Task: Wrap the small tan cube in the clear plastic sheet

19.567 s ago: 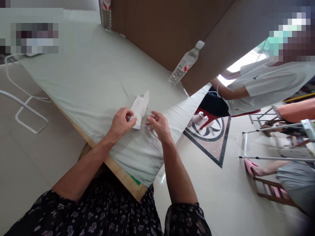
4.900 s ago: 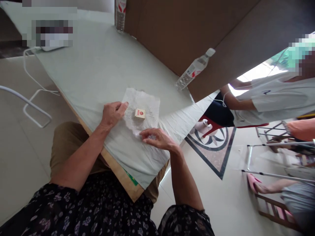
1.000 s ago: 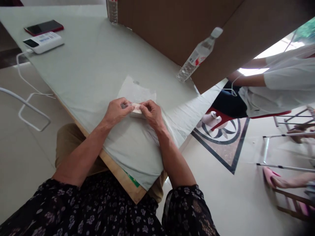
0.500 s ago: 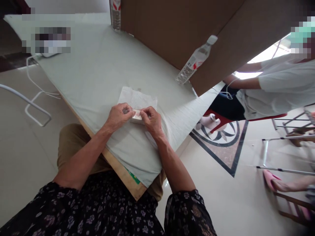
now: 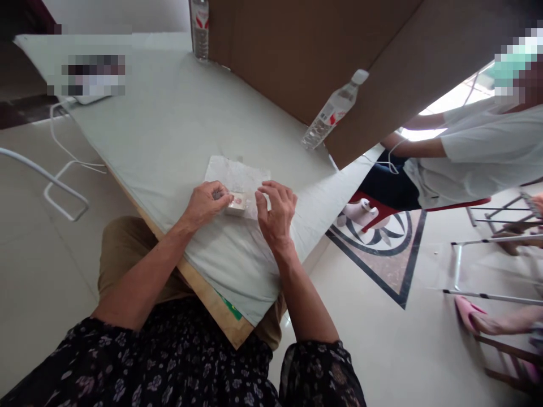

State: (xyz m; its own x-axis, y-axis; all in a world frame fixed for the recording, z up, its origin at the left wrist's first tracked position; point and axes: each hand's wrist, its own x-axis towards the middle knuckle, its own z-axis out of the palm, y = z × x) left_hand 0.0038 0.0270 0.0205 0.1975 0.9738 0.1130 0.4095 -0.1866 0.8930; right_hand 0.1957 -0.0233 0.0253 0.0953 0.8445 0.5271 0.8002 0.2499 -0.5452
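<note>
A small pale block [image 5: 238, 202] with reddish marks on its top lies near the corner of the cloth-covered table. My left hand [image 5: 207, 202] is closed at the block's left end, thumb and forefinger pressed together there. To the right of the block, my right hand [image 5: 278, 212] is raised a little, its fingers apart and holding nothing. A white sheet, like paper or thin cloth [image 5: 229, 169], lies flat behind and partly under the block. The fingertips of my left hand cover the block's left end.
A brown cardboard panel [image 5: 288, 51] stands across the table's far side. Two clear water bottles, one leaning [image 5: 335, 107] and one upright [image 5: 201, 34], are against it. A white cable [image 5: 53, 135] hangs off the left edge. A person in a white shirt [image 5: 475, 141] sits at right.
My right hand has let go of the block's right end and moved to the right, its fingers spreading. My left hand has stayed at the block.
</note>
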